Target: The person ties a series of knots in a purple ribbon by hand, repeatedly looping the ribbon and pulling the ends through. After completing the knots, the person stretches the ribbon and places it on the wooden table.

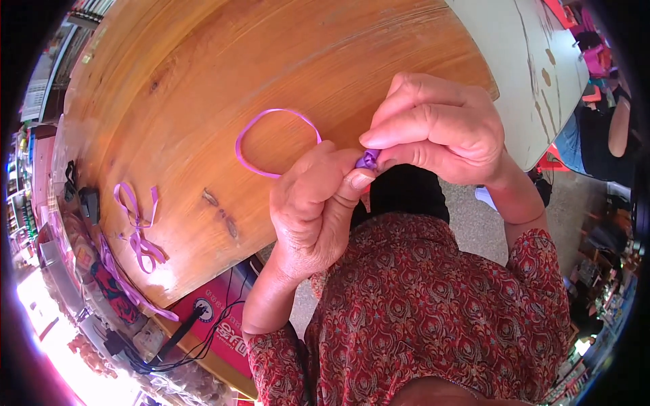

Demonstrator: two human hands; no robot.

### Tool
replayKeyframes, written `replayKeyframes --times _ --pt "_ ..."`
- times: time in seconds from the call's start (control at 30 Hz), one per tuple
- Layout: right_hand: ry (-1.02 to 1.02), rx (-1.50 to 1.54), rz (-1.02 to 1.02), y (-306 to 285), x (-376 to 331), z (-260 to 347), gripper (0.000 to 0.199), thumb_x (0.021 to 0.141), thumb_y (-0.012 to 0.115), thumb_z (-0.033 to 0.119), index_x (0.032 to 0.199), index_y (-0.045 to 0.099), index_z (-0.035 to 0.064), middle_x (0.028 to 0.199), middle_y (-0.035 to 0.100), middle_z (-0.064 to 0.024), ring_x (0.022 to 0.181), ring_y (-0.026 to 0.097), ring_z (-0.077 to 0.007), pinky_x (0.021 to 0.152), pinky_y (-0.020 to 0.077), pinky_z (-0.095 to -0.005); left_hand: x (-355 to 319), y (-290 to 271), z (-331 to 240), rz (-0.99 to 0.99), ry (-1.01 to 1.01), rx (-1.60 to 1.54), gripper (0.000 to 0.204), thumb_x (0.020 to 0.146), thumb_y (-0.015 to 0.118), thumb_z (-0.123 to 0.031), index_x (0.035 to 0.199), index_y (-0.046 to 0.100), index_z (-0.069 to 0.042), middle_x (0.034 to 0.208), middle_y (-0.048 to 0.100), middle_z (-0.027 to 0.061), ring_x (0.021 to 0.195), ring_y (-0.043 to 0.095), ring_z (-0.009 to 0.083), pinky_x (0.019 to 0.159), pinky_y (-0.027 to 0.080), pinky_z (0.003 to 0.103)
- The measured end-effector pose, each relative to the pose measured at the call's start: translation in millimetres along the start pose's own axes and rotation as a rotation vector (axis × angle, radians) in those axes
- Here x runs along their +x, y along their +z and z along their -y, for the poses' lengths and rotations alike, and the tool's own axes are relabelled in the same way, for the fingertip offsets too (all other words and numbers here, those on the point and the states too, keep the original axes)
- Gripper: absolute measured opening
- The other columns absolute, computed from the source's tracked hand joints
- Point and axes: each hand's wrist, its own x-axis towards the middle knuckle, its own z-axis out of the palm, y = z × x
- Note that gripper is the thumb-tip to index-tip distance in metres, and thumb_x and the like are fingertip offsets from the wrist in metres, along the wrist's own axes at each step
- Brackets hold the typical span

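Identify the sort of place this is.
Likely a small shop or craft workroom: crowded shelves at the left edge, a wooden table, and a purple ribbon bow lying on it.

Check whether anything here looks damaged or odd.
The white surface at upper right, beside the wooden tabletop, looks odd: brown blotches and dark streaks mark it, suggesting stains or wear.

The wooden tabletop [203, 81] looks varnished to me, glossy at its near left, with visible grain and knots. I see satiny, smooth purple ribbon [367, 161], matt patterned cloth in the near shirt [440, 304], and a stained white surface [497, 40] far right.
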Motion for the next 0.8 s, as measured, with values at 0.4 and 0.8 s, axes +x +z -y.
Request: replayKeyframes --times 0.4,0.8 --pt "-0.022 -0.053 0.017 3.8 3.8 1.0 0.022 0.069 0.075 0.009 0.086 0.067 -0.0037 0.075 0.06 -0.0093 0.062 0.055 -0.0182 0.051 0.042 -0.0272 1.5 -6.7 -1.4 0.017 0.122 0.41 0.014 0.076 0.068 -0.002 0.089 0.064 -0.002 0.063 0.046 0.0067 0.051 0.046 0.0199 0.045 0.035 0.03" --pt "-0.027 -0.033 -0.002 8.5 4.5 1.8 0.022 0.07 0.075 0.01 0.086 0.067 -0.004 0.074 0.06 -0.0091 0.06 0.053 -0.0172 0.049 0.0396 -0.0272 -0.6 -5.7 2.3 -0.064 0.204 0.334 0.015 0.076 0.069 -0.003 0.089 0.063 0.002 0.063 0.046 0.0062 0.05 0.046 0.0183 0.044 0.035 0.029"
